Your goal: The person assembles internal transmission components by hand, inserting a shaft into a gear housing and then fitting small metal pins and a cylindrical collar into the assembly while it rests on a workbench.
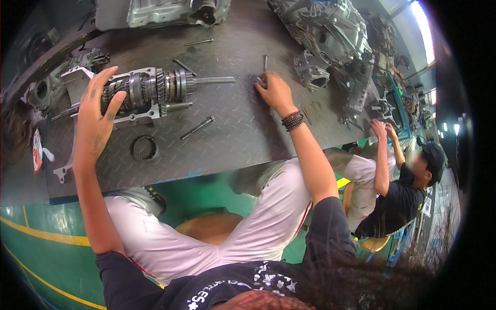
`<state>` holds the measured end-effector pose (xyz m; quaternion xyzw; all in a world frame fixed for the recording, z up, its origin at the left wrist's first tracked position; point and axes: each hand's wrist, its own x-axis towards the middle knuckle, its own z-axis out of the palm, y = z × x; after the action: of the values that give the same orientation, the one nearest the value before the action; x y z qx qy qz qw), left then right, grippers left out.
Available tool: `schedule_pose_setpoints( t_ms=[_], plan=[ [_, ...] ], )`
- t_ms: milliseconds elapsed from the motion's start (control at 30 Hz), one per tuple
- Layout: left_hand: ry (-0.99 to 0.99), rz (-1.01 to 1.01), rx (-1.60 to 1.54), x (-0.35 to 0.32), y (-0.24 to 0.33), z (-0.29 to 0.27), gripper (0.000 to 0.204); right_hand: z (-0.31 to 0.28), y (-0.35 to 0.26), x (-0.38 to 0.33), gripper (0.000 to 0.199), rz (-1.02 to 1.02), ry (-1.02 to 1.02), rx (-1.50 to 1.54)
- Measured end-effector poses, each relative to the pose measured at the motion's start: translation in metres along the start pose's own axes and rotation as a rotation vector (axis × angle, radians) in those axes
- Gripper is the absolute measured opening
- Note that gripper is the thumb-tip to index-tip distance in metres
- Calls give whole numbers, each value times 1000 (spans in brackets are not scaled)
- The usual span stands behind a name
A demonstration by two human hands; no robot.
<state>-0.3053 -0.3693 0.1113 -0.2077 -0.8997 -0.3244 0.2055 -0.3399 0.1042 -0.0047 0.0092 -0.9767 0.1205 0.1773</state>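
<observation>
Across the left of the metal bench lies a gear shaft assembly (178, 85) with several toothed gears, seated in an open gearbox housing (137, 120). My left hand (99, 106) is at the assembly's left end, fingers stretched apart and holding nothing. It hides part of the gears and housing. Right of the splined shaft end (217, 80), my right hand (276, 93) rests low over the bench with its fingers closed round a small dark piece (260, 81), too covered to name. A toothed ring (145, 148) and a long bolt (197, 128) lie nearer me.
More bolts lie beyond, one bolt (199, 42) toward a pale metal casing (170, 15). Large transmission castings (330, 31) and a smaller housing (311, 70) fill the far right. A seated co-worker (395, 201) handles parts farther along the bench (222, 155).
</observation>
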Motion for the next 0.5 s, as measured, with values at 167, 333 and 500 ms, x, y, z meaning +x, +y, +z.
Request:
schedule_pose_setpoints(
  t_ms=[167,333,500],
  plan=[
    [62,295,6,-25,24,9,44,-43,-62,-11,34,-76,-208,39],
    [-320,244,-102,-58,68,57,52,-64,-141,-58,35,79,-912,1160],
    [-387,179,-297,-55,46,100,45,-36,-162,-67,51,131,-924,1315]
  ],
)
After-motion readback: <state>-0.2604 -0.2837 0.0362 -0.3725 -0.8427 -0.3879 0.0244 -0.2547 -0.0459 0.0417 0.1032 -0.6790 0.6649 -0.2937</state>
